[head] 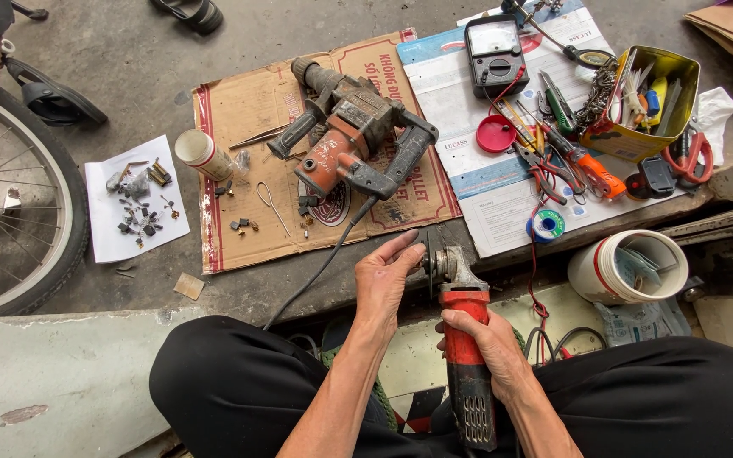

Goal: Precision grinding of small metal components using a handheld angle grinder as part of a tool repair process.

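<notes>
The left hand [381, 284], half open, is resting its fingertips against the disc end of the red angle grinder [461, 339], near centre above the lap. The right hand [489, 348] is gripping the grinder's body, fully closed. If the trigger gets pressed, the disc could cut those fingers; the rotary hammer's cord [324, 263] trailing nearby could snag.

Single head-worn view, looking steeply down, close over lap and cluttered concrete floor [129, 51]
</notes>
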